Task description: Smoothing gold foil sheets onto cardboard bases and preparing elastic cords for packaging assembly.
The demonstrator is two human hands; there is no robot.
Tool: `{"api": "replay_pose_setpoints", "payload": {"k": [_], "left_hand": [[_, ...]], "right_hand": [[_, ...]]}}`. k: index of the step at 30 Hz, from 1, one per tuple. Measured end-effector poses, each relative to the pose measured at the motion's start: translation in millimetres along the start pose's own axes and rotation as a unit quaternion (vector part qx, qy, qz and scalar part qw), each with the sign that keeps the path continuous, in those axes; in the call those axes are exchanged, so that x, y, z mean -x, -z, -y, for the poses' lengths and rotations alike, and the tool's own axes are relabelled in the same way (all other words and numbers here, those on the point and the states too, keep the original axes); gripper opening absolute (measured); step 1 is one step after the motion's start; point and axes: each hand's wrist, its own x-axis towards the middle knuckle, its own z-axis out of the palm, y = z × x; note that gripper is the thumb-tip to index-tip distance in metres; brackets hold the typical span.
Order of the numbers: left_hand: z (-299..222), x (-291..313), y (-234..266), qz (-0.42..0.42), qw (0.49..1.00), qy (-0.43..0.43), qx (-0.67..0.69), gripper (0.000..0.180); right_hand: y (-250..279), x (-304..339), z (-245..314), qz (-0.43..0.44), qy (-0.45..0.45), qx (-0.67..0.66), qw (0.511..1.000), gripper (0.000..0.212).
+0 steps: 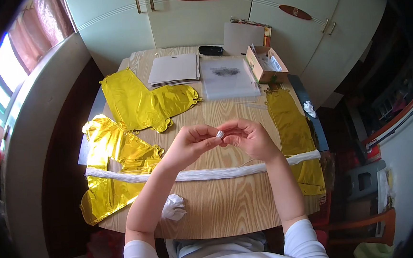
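Observation:
Over the middle of the table, my left hand [194, 143] and my right hand [247, 136] meet with bent fingers. Between their fingertips is a small white bundle [220, 134], ribbed like wound string; most of it is covered by the fingers. Below the hands, a long hank of white string [219, 173] lies across the table from side to side, partly beneath my forearms. A thin pale strand runs near it by my right wrist. Crumpled white tissue [174, 207] lies beside my left forearm.
Flat gold foil balloons lie at the far left [132, 98], near left [116, 145] and right [292, 123]. At the back are stacked white sheets [173, 70], a clear plastic sleeve [229, 82], a black case [211, 50] and an open box [263, 70]. Another crumpled tissue [309, 109] sits right.

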Motion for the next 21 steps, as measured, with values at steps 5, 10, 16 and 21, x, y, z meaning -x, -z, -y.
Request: {"api": "replay_pose_setpoints", "payload": {"k": [5, 10, 16, 21], "left_hand": [[2.9, 0.3, 3.7, 0.03, 0.996, 0.015, 0.087, 0.019], [2.1, 0.1, 7.0, 0.03, 0.998, 0.003, 0.06, 0.024], [12.9, -26.0, 3.6, -0.036, 0.925, -0.008, -0.378, 0.016], [63.0, -101.0, 6.1, -0.042, 0.8, -0.089, -0.592, 0.012]], "right_hand": [[2.3, -1.6, -5.5, -0.01, -0.003, -0.001, 1.0, 0.021], [0.4, -2.6, 2.5, -0.032, 0.044, 0.041, 0.998, 0.017], [30.5, 7.4, 24.6, -0.167, 0.129, 0.068, 0.975, 0.015], [53.0, 24.7, 51.2, -0.28, 0.189, 0.021, 0.941, 0.014]]}}
